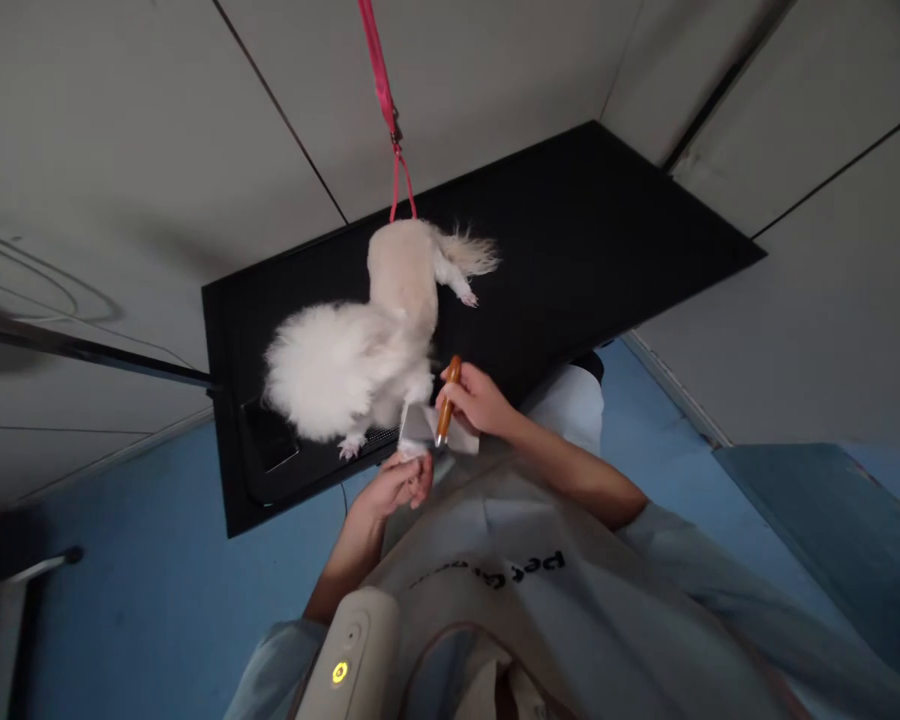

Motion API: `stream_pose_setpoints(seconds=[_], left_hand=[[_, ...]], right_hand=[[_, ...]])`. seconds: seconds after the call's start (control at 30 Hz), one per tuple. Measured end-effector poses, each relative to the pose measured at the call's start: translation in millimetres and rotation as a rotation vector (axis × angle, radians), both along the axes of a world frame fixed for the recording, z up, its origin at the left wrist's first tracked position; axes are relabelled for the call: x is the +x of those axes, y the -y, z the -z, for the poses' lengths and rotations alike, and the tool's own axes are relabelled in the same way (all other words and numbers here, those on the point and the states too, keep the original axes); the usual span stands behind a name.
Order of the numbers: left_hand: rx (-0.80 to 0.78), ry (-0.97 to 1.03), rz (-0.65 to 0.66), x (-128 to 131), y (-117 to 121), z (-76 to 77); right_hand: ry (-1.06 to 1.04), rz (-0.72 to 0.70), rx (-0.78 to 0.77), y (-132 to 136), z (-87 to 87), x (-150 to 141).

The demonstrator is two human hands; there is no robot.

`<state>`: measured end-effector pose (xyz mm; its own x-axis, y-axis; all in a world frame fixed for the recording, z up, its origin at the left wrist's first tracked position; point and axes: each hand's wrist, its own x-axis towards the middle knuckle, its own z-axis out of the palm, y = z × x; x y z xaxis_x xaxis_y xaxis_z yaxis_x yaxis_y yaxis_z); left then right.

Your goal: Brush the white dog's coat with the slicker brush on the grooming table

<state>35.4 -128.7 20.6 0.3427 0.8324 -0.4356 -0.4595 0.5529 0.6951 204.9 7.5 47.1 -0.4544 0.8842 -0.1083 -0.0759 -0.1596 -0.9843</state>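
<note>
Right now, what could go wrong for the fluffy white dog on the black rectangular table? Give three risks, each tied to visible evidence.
Slipping: one front paw of the dog is near the edge of the table, so a small step might go over.
Scratching: the right hand holds the wooden-handled brush close to a front leg and the left hand.
Lunging: the pink strap meets the hindquarters, so the front end could probably swing.
</note>
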Motion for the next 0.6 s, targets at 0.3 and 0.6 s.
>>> stream_pose_setpoints(seconds=[0.3,0.6], left_hand=[[-0.027,0.379,-0.482,2,31,3.5],[-0.089,0.248,-0.542,-1,30,-2.3]], right_hand=[[-0.322,0.195,-0.174,2,41.8,-29],[-0.298,0.347,-0.261,-18,58.7,-35]])
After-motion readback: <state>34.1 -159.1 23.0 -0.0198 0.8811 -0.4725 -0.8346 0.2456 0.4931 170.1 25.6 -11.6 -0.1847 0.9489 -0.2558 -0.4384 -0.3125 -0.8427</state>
